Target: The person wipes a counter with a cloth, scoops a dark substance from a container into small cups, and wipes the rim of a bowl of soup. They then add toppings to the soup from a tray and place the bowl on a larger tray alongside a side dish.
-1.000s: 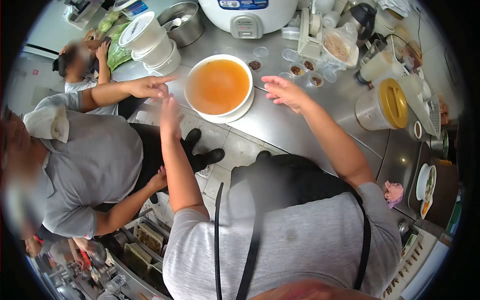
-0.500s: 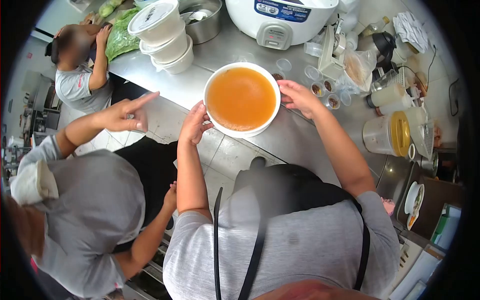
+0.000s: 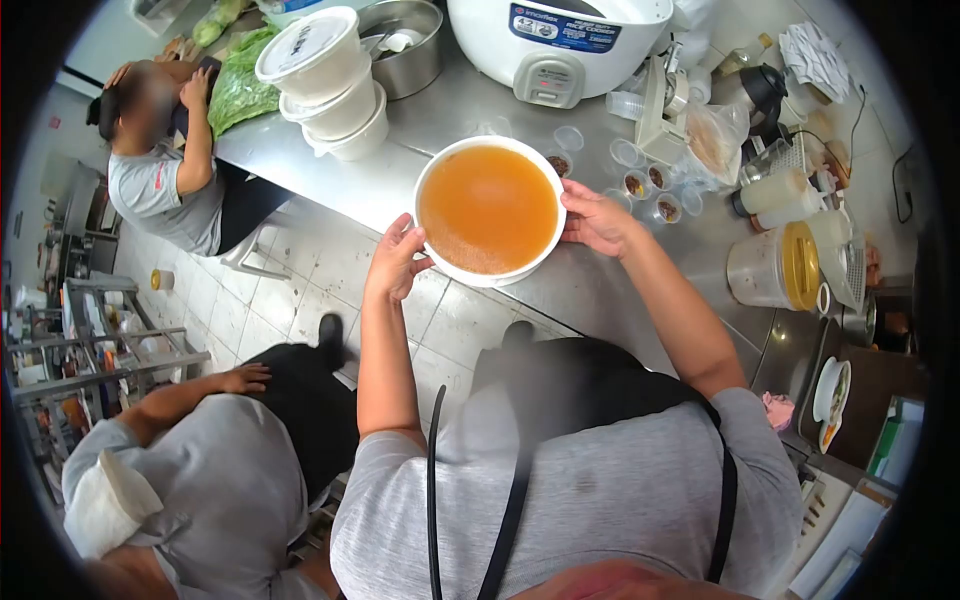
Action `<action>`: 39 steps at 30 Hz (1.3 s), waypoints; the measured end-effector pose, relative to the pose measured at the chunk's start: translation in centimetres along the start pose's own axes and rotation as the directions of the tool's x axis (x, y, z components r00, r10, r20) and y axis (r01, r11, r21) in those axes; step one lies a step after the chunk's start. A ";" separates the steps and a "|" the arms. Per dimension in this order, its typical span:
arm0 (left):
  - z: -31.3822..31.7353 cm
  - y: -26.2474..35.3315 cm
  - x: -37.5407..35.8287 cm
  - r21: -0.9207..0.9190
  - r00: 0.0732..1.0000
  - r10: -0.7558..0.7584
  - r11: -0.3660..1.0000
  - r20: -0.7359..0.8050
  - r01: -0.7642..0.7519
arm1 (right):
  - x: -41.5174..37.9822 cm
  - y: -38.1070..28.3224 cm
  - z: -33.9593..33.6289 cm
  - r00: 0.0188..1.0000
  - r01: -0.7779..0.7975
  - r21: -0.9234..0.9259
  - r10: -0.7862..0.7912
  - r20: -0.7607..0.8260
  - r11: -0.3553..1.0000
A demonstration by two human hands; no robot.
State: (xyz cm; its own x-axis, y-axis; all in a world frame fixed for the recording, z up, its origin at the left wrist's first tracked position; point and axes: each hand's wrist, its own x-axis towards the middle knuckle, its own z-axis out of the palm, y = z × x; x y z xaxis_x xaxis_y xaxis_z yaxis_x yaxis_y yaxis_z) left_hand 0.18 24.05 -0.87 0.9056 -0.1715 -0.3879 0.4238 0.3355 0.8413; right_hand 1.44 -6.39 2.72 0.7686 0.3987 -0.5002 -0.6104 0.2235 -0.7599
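Note:
A round white bowl [image 3: 424, 176] filled nearly to the rim with orange-brown broth [image 3: 488, 210] is held between my two hands, over the front edge of the steel counter. My left hand [image 3: 396, 258] grips its left side, with the thumb near the rim and fingers partly hidden beneath. On the opposite side, my right hand [image 3: 596, 219] holds the rim with its fingers. Just beyond that hand, several small clear plastic cups [image 3: 668, 208] stand on the counter, some with dark reddish contents.
A white rice cooker [image 3: 640, 38], stacked lidded tubs [image 3: 342, 128] and a metal pot [image 3: 412, 72] line the steel counter [image 3: 400, 160]. One co-worker [image 3: 170, 190] sits at the far left; another [image 3: 230, 470] is close at my left. A yellow-lidded container [image 3: 765, 270] stands right.
The nearby co-worker has lowered a pointing arm and moved back toward the lower left. The bowl in my hands has shifted slightly right and down in view.

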 end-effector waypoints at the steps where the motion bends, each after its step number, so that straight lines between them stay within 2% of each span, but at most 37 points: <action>1: 0.1 0.0 0.0 0.005 1.000 -0.003 1.000 -0.007 0.003 | 0.1 0.1 -0.2 1.000 0.007 0.010 -0.007 0.004 1.000; 4: 0.5 0.2 -0.5 0.015 0.999 -0.020 1.000 -0.042 0.021 | -0.7 0.3 0.2 1.000 0.026 0.023 -0.026 0.000 0.999; 13: 3.0 1.3 -1.3 0.148 1.000 -0.009 0.989 0.017 0.006 | -4.8 1.0 -0.2 0.987 0.126 0.062 -0.119 -0.104 0.990; 21: 10.1 1.8 -2.5 0.152 0.962 -0.036 0.988 0.272 -0.006 | -13.8 2.2 -1.9 0.925 0.295 0.091 -0.261 -0.278 0.951; 30: 21.8 -1.4 -3.9 0.331 0.820 -0.200 0.944 0.536 0.014 | -25.9 7.2 -5.1 0.752 0.500 0.136 -0.351 -0.558 0.855; 35: 29.2 -5.8 -5.5 0.408 0.616 -0.345 0.912 0.708 0.043 | -33.5 12.0 -6.9 0.586 0.590 0.114 -0.327 -0.741 0.799; 39: 34.4 -10.1 -7.2 0.502 0.541 -0.451 0.863 0.710 0.060 | -39.5 15.4 -7.6 0.476 0.672 0.088 -0.338 -0.812 0.735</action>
State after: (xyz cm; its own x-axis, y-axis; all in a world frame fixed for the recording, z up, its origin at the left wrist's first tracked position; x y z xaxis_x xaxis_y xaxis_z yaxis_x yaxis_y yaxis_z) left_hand -11.09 -9.98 6.39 0.2886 -0.9016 -0.3221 0.4131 -0.1863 0.8914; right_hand -36.82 -25.49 7.63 0.7277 -0.6076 -0.3181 0.0512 0.5106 -0.8583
